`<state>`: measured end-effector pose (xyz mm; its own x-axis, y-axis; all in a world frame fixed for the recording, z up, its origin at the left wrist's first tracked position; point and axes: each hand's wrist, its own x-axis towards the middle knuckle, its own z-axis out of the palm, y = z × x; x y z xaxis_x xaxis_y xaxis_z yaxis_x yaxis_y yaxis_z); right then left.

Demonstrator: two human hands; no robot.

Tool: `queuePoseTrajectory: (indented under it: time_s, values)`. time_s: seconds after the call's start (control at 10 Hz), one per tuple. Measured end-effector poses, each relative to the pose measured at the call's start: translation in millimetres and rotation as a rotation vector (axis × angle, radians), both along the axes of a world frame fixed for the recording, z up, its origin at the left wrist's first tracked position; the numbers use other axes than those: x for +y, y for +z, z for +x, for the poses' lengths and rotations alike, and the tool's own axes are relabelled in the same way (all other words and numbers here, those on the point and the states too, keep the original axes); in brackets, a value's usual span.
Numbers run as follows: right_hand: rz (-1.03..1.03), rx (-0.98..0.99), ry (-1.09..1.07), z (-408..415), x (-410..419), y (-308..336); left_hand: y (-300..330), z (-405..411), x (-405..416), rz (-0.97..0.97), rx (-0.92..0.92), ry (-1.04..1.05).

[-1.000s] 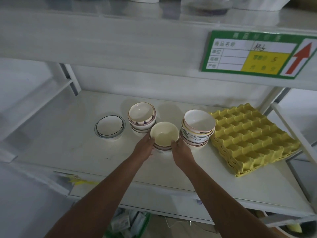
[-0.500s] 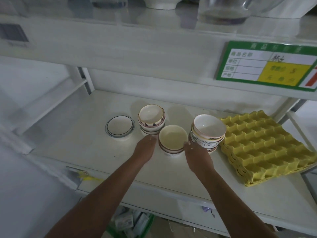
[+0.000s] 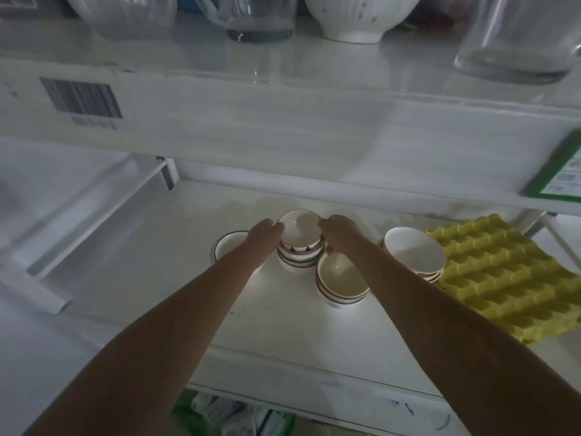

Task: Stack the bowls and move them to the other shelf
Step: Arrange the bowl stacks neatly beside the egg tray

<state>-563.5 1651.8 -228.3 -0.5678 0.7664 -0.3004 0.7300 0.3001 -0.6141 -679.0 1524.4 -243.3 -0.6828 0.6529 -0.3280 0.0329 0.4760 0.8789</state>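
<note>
We see a white shelf [image 3: 157, 278] carrying pale crockery. The bowl stack [image 3: 300, 243] at centre frame is white inside, with dark triangles and dark bands round the outside. The nearer stack [image 3: 341, 283], just right of centre, has a cream interior and dark stripes below its rim. At right centre, another stack [image 3: 415, 254] is white with a thin reddish edge. The plate [image 3: 228, 245] left of centre is white with a dark rim line. At the right edge sits a bright yellow egg tray [image 3: 503, 278]. A black-barred barcode label [image 3: 83, 100] shows upper left, a green-bordered sign [image 3: 559, 174] far right.
</note>
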Motion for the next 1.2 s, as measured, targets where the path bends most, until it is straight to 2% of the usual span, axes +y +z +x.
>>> queuePoseTrajectory:
  time_s: [0.1, 0.2, 0.4, 0.5, 0.6, 0.7, 0.8, 1.0, 1.2]
  values:
    - [0.027, -0.162, 0.049, -7.1, 13.8, -9.6, -6.8, -7.8, 13.6, 0.031, -0.171, 0.024]
    - [0.000, -0.164, 0.089, -7.6, 13.2, -11.2, -12.1, -10.1, 20.0, 0.064, -0.322, 0.107]
    - [0.008, -0.082, -0.032, -10.9, 10.9, -18.6, -7.1, -12.5, 21.9, 0.122, -0.401, 0.129]
    - [-0.012, -0.096, -0.053, -11.4, 15.2, -21.6, -12.3, -19.5, 20.9, 0.150, -0.356, 0.069]
    - [-0.121, -0.035, -0.049, -5.3, 13.3, -15.9, -21.8, -23.9, 19.2, 0.140, -0.211, -0.033]
    - [-0.202, 0.122, -0.103, -3.5, 15.3, -22.2, -29.1, -25.2, 16.9, 0.168, -0.143, -0.056]
    - [-0.229, 0.173, -0.080, 2.8, 19.1, -28.9, -30.0, -25.5, 15.1, 0.191, -0.137, -0.069]
    - [-0.164, 0.213, 0.028, 8.1, 20.0, -34.0, -38.5, -30.3, 9.7, 0.245, -0.100, -0.155]
    - [-0.154, 0.263, 0.019, 9.1, 18.7, -36.7, -39.3, -30.7, 9.6, 0.229, -0.060, -0.135]
